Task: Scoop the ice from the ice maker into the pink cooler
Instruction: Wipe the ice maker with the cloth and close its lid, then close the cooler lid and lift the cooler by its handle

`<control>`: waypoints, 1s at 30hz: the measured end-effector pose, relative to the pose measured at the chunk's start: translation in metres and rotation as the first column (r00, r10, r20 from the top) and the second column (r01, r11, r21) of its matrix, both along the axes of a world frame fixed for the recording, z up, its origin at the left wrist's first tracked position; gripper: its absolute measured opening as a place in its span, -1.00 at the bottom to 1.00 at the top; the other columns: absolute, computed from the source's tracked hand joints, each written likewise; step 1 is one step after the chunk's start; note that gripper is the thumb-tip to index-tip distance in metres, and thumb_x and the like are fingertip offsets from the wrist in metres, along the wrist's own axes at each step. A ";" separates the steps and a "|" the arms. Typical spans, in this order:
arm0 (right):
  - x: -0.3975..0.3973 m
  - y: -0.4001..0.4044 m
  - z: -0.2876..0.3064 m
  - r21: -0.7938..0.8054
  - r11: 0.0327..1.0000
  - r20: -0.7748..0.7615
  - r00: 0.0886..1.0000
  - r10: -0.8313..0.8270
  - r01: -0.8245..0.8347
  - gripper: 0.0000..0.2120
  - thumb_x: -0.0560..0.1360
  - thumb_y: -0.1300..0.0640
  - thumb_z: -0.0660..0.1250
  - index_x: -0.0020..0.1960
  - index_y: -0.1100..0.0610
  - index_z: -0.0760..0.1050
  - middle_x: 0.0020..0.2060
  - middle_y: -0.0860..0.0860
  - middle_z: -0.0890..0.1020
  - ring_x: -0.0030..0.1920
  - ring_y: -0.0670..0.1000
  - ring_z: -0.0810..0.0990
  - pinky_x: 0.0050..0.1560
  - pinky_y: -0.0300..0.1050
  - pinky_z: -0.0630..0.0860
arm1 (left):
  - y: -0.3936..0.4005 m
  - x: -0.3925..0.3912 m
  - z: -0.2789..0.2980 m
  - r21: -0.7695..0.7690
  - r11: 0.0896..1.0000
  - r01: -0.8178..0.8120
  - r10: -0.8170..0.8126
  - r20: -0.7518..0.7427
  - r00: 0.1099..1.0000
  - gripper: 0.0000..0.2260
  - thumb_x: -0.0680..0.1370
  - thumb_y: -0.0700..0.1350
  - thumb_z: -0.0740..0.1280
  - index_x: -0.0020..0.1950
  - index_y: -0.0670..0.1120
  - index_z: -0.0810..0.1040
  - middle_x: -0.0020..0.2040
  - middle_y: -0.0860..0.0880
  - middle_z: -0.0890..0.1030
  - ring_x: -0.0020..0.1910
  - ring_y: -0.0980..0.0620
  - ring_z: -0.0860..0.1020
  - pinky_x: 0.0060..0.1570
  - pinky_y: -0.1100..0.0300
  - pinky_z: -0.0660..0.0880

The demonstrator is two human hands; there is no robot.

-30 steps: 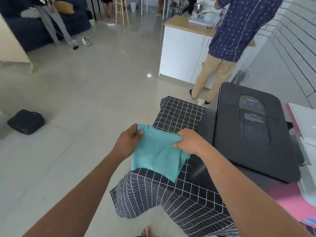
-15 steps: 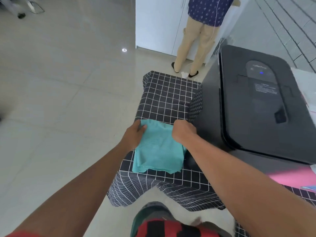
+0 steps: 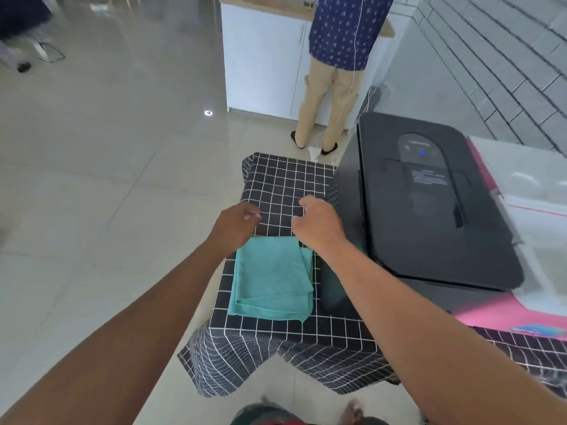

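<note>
The black ice maker [image 3: 429,204] stands on the checked tablecloth [image 3: 285,182] with its lid down and a small blue light lit. Right of it the pink cooler [image 3: 503,317] shows a pink edge and a white inner part, partly cut off by the frame. A folded teal cloth [image 3: 273,280] lies flat on the tablecloth, left of the ice maker. My left hand [image 3: 236,222] and my right hand [image 3: 319,223] hover just beyond the cloth's far edge, fingers loosely curled, holding nothing. No scoop or ice is visible.
A person in a patterned blue shirt [image 3: 337,56] stands at a white cabinet [image 3: 260,56] behind the table. Glossy tiled floor [image 3: 107,179] spreads to the left. A white brick wall [image 3: 491,56] runs along the right.
Both hands held the teal cloth in the air, lowered it onto the tablecloth, then let go. They now sit a little past it, apart from the cloth.
</note>
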State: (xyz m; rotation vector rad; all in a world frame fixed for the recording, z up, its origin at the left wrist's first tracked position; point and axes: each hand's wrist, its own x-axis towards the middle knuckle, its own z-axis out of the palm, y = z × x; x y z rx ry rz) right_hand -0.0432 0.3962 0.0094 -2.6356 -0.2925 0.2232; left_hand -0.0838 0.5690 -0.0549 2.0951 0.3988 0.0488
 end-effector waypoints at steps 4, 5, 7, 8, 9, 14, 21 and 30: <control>0.004 -0.031 0.074 0.239 0.971 0.152 0.988 -0.026 -0.011 -0.64 0.50 0.11 0.27 0.29 0.06 0.47 0.20 -0.02 0.57 0.17 -0.01 0.52 0.20 -0.10 0.44 | -0.022 0.024 0.089 -0.064 0.997 0.039 -0.029 0.158 0.987 -0.89 0.57 -0.05 0.28 -0.03 0.07 0.61 -0.03 0.03 0.65 -0.13 0.06 0.63 -0.25 0.27 0.48; 0.007 -0.044 0.090 0.277 0.961 0.189 0.980 -0.056 0.001 -0.65 0.50 0.10 0.27 0.28 0.04 0.48 0.19 -0.05 0.57 0.18 -0.03 0.51 0.19 -0.13 0.41 | -0.030 0.031 0.109 -0.070 0.995 0.067 -0.052 0.199 0.979 -0.89 0.57 -0.03 0.28 -0.04 0.08 0.61 -0.06 0.04 0.66 -0.12 0.06 0.64 -0.21 0.27 0.50; 0.015 -0.074 0.119 0.314 0.949 0.254 0.961 -0.111 0.026 -0.70 0.50 0.09 0.28 0.23 0.02 0.49 0.12 -0.10 0.58 0.15 -0.05 0.52 0.09 -0.18 0.38 | -0.053 0.046 0.147 -0.079 0.989 0.128 -0.102 0.267 0.958 -0.87 0.56 -0.02 0.27 -0.03 0.09 0.62 -0.10 0.05 0.67 -0.13 0.07 0.66 -0.14 0.17 0.55; 0.020 -0.091 0.130 0.326 0.944 0.264 0.954 -0.146 0.054 -0.70 0.51 0.09 0.28 0.23 0.02 0.48 0.11 -0.12 0.58 0.12 -0.07 0.52 0.06 -0.21 0.36 | -0.067 0.053 0.163 -0.082 0.984 0.157 -0.127 0.292 0.948 -0.87 0.56 -0.02 0.27 -0.01 0.08 0.62 -0.09 0.04 0.67 -0.15 0.08 0.66 -0.14 0.14 0.58; 0.025 -0.109 0.141 0.343 0.935 0.258 0.948 -0.187 0.091 -0.67 0.51 0.08 0.28 0.27 0.03 0.46 0.14 -0.11 0.57 0.11 -0.09 0.52 0.05 -0.24 0.33 | -0.083 0.061 0.178 -0.083 0.979 0.187 -0.152 0.314 0.937 -0.88 0.57 -0.02 0.28 0.00 0.07 0.61 -0.09 0.04 0.66 -0.17 0.10 0.66 -0.14 0.12 0.59; 0.044 -0.201 0.175 0.381 0.893 0.288 0.888 -0.359 0.238 -0.62 0.46 0.15 0.28 0.28 0.09 0.47 0.18 -0.04 0.59 0.17 -0.01 0.53 0.08 -0.23 0.35 | -0.167 0.092 0.229 -0.095 0.935 0.341 -0.286 0.364 0.886 -0.90 0.57 -0.07 0.29 -0.04 0.08 0.59 -0.12 0.03 0.68 -0.21 0.14 0.66 -0.15 0.16 0.58; 0.077 -0.330 0.185 0.326 0.867 0.269 0.843 -0.466 0.376 -0.53 0.44 0.14 0.30 0.34 0.08 0.42 0.25 0.00 0.56 0.24 0.01 0.50 0.12 -0.26 0.29 | -0.290 0.129 0.244 -0.114 0.884 0.452 -0.397 0.324 0.859 -0.82 0.54 -0.12 0.26 0.10 0.07 0.56 -0.05 0.00 0.67 -0.16 0.09 0.67 -0.16 0.17 0.59; 0.175 -0.501 0.164 0.211 0.869 0.181 0.856 -0.485 0.448 -0.45 0.42 0.06 0.33 0.39 0.05 0.34 0.24 0.04 0.53 0.20 0.08 0.50 0.04 -0.14 0.38 | -0.436 0.229 0.201 -0.099 0.907 0.409 -0.393 0.150 0.907 -0.72 0.56 -0.04 0.31 0.26 -0.02 0.46 0.12 -0.06 0.58 0.02 -0.05 0.61 0.05 -0.01 0.59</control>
